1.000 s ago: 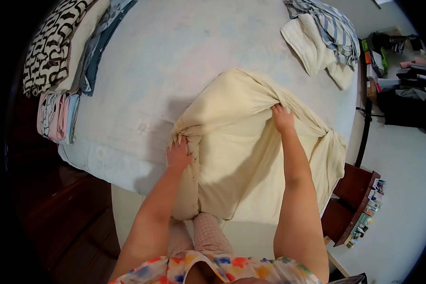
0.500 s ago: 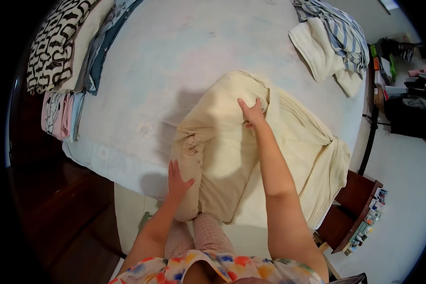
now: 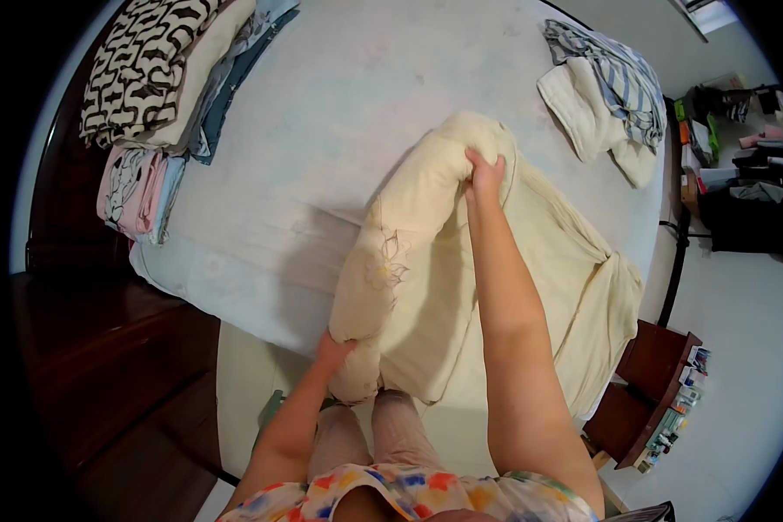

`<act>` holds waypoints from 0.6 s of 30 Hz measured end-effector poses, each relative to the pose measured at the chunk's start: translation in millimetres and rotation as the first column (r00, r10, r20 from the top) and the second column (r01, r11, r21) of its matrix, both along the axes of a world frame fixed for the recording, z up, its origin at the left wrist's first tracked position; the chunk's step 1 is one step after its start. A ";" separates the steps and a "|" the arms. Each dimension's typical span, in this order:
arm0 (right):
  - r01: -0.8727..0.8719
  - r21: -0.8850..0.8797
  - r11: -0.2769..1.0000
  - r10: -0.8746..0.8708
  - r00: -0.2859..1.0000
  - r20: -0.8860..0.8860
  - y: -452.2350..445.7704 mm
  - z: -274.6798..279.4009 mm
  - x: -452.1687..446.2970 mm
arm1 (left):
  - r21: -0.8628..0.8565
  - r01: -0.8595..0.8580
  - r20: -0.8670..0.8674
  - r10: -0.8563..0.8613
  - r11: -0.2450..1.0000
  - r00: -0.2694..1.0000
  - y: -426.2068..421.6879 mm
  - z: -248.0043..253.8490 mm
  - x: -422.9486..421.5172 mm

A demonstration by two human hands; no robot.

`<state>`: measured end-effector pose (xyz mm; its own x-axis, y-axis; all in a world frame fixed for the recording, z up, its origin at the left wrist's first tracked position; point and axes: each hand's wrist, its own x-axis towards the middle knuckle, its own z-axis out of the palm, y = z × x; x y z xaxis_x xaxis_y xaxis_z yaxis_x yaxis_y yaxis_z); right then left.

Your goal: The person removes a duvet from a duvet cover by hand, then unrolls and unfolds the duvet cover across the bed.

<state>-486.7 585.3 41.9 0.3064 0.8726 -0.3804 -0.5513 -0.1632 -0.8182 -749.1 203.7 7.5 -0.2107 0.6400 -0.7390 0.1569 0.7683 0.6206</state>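
Observation:
A cream-yellow cloth (image 3: pixel 435 287) lies over the near edge of the bed, its left side bunched into a thick roll with a stitched flower on it. Near the roll's lower end, my left hand (image 3: pixel 335 352) grips the fabric, its fingers partly hidden beneath. Higher up, my right hand (image 3: pixel 487 174) grasps the inner side of the curved roll, thumb on top and the other fingers mostly hidden. Toward the right, the cloth spreads out in long folds that gather at a twisted corner.
Folded patterned bedding (image 3: pixel 143 74) stands at the far left, above smaller pink and blue folded cloths (image 3: pixel 135 191). Striped and white cloths (image 3: pixel 583 104) lie at the back right. A dark wooden shelf unit (image 3: pixel 639 400) with small items is beside the bed.
My left hand has moved down the roll and closed on it. My right hand has shifted left and gripped the upper part. The left side now forms a rounder, narrower roll.

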 end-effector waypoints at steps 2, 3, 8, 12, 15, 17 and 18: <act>0.015 0.079 0.997 -0.016 1.000 0.002 15.7 40.3 -15.4 | 0.016 0.004 0.057 -0.005 1.000 0.998 9.2 27.1 -4.5; 0.019 0.103 0.994 -0.019 1.000 -0.005 21.9 63.7 -23.4 | 0.029 0.007 0.085 -0.009 1.000 0.996 15.2 37.5 -6.6; 0.010 0.259 0.966 -0.013 1.000 0.008 68.0 133.6 -41.1 | 0.037 -0.115 0.255 0.102 0.993 0.962 57.2 88.9 -20.2; -0.007 0.369 0.929 0.014 1.000 -0.015 112.7 161.4 -58.2 | 0.073 -0.089 0.290 0.065 0.993 0.955 116.4 118.7 -52.2; -0.134 0.272 0.953 0.110 0.989 0.100 124.3 149.0 -66.7 | 0.044 -0.159 0.360 0.133 0.986 0.923 163.9 109.9 -84.9; -0.277 0.202 0.939 0.203 0.924 0.324 132.6 112.9 -69.0 | 0.065 -0.201 0.142 0.191 0.977 0.971 191.1 76.1 -108.6; -0.347 0.063 0.936 0.315 0.903 0.292 117.1 123.0 -77.5 | 0.082 -0.220 0.031 0.219 0.972 0.975 202.8 53.9 -119.8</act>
